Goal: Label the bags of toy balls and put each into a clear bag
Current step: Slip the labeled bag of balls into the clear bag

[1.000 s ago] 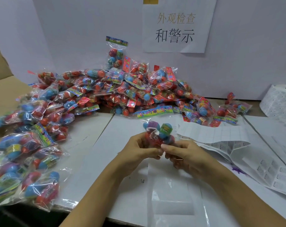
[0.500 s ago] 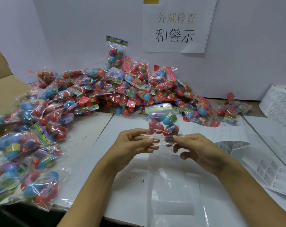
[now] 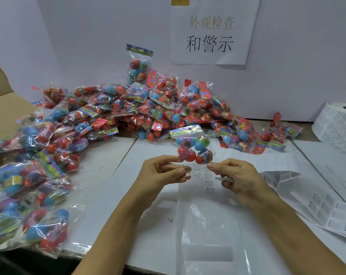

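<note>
A small bag of toy balls (image 3: 194, 147), red and blue balls under a colourful header card, stands upright above the mouth of a long clear bag (image 3: 205, 215). That clear bag hangs down toward me over the white table and carries small printed warning text. My left hand (image 3: 160, 173) pinches the clear bag's top edge on the left. My right hand (image 3: 237, 177) pinches the same edge on the right, spreading the mouth. The ball bag's lower end sits between my fingertips, at the opening.
A large heap of ball bags (image 3: 138, 108) fills the back and left of the table, with more at the near left (image 3: 29, 215). Label sheets (image 3: 314, 197) lie at right, a label roll (image 3: 338, 122) at far right. A cardboard box flap (image 3: 3, 108) rises at left.
The ball bag has been turned upright, header card on top, and raised. My hands have moved apart and now hold the clear bag's mouth spread beneath it.
</note>
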### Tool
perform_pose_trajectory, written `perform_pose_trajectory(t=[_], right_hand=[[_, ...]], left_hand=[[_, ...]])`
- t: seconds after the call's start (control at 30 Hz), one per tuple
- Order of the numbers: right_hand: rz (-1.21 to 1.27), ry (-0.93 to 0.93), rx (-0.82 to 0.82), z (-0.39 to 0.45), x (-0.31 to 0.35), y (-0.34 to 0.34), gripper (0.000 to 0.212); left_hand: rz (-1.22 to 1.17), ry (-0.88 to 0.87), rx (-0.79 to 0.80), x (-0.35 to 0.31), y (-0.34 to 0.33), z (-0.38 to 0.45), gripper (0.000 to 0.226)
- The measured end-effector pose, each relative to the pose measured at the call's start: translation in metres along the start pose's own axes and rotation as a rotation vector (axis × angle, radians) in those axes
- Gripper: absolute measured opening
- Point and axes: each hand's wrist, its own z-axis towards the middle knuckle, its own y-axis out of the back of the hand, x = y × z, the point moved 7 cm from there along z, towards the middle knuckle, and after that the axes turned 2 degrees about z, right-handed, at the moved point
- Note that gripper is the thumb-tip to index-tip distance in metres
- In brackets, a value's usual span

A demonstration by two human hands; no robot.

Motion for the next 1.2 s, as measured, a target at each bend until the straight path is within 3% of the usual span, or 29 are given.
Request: perform_pose_trajectory(t=[0.2, 0.27, 0.3, 0.4, 0.5, 0.6, 0.7, 0.77, 0.9, 1.07, 1.2], right_hand=[[-0.186, 0.259, -0.250, -0.005, 0.004, 0.009, 0.048], [-0.300, 0.354, -0.279, -0.011, 0.007, 0.005, 0.039], [-0.316, 0.369, -0.242, -0.013, 0.007, -0.002, 0.032], [-0.208, 0.288, -0.043, -0.016, -0.002, -0.025, 0.046], [-0.059, 0.257, 0.094, -0.018, -0.004, -0.038, 0.044], [0.036, 0.271, 0.137, -0.018, 0.001, -0.036, 0.039], [0.137, 0.188, 0.186, -0.016, 0.004, -0.034, 0.037], [0.129, 0.138, 0.237, -0.016, 0.003, -0.036, 0.035], [0.014, 0.130, 0.236, -0.017, 0.002, -0.036, 0.029], [-0.039, 0.197, 0.204, -0.014, 0.006, -0.027, 0.032], [0.079, 0.206, 0.259, -0.011, 0.016, -0.023, 0.059]], left_hand=[[0.105, -0.106, -0.064, -0.002, -0.001, -0.001, 0.029], [0.191, -0.185, -0.107, -0.006, -0.001, -0.002, 0.027], [0.254, -0.228, -0.112, -0.008, -0.003, -0.003, 0.026], [0.450, -0.342, -0.015, -0.011, -0.017, -0.009, 0.022], [0.567, -0.400, 0.110, -0.010, -0.032, -0.015, 0.022], [0.507, -0.414, -0.009, -0.014, -0.026, -0.014, 0.016], [0.503, -0.333, -0.233, -0.013, -0.005, -0.010, 0.026], [0.442, -0.171, -0.170, -0.003, -0.002, -0.004, 0.041], [0.229, -0.081, 0.049, 0.006, -0.016, -0.003, 0.028], [0.129, -0.034, 0.054, 0.003, -0.009, -0.003, 0.021], [0.046, -0.004, 0.025, 0.001, -0.007, -0.003, 0.021]])
